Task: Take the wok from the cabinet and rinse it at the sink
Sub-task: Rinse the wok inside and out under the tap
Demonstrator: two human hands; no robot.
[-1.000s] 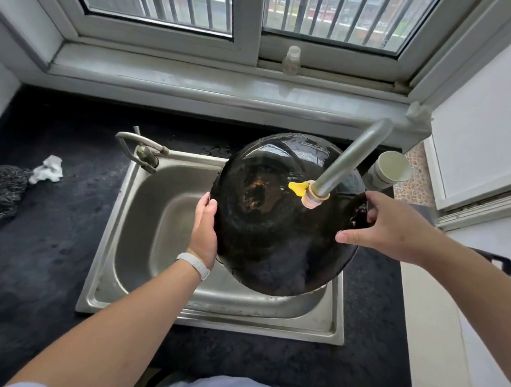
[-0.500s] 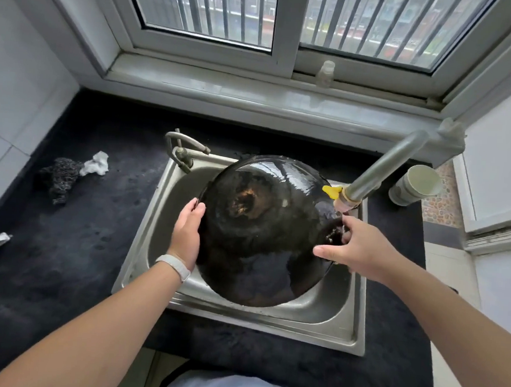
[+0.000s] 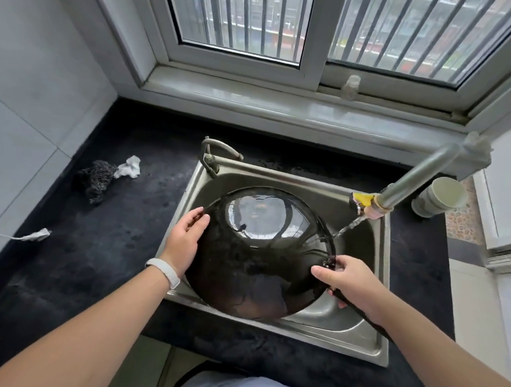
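Note:
A black round wok sits low over the steel sink, its wet inside facing up and shining with a pool of water. My left hand presses against the wok's left rim. My right hand is closed around the wok's dark handle at the right rim. From the grey tap pipe with its yellow valve, a stream of water falls onto the wok's right edge.
The sink is set in a black counter. A dark scrubber and crumpled paper lie at the left. A second small faucet stands at the sink's back left. A pale cup lies at the right. Window ledge behind.
The wok has been lowered and tipped from upright to nearly level in the sink. Water now runs from the tap onto it. My right hand moved down to the handle.

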